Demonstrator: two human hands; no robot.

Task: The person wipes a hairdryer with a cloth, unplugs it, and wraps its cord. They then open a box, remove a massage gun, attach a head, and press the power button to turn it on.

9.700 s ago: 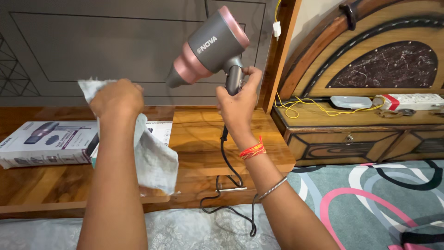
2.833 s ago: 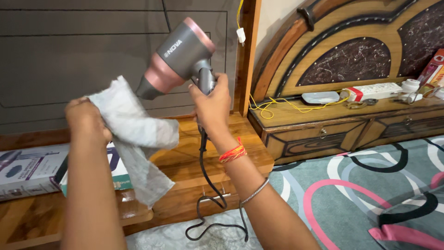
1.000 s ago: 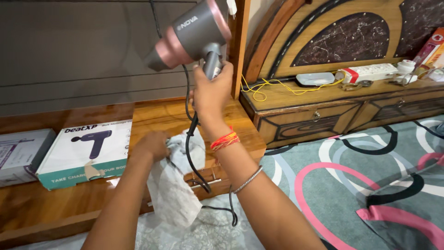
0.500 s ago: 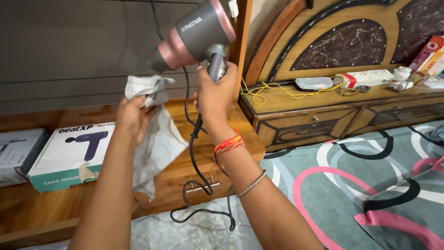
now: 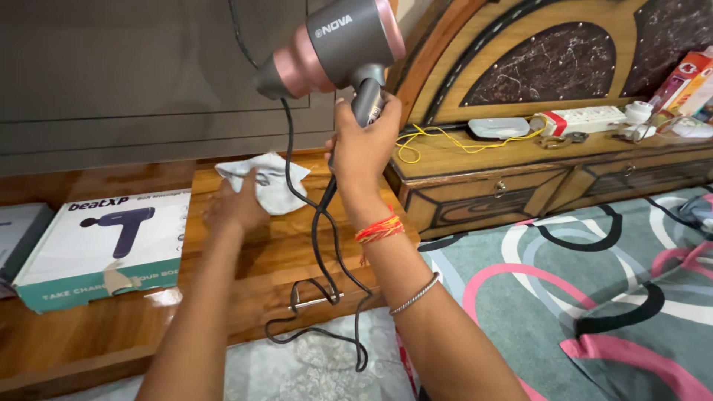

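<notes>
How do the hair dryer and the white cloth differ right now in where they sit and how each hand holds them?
The hair dryer is raised in the air; the white cloth lies flat on the wooden table. The right hand wraps the dryer's handle in a closed grip; the left hand only rests on the cloth's edge. The dryer is rigid, grey and pink; the cloth is limp and crumpled. Each has one hand on it.

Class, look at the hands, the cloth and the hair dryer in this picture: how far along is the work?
Looks done: the cloth now lies on the wooden shelf, the left hand resting flat at its edge. In hand: the right hand grips the hair dryer by its handle, raised, its black cord hanging loose to the floor. Left: the dryer is not set down and the cord is not coiled.
</notes>
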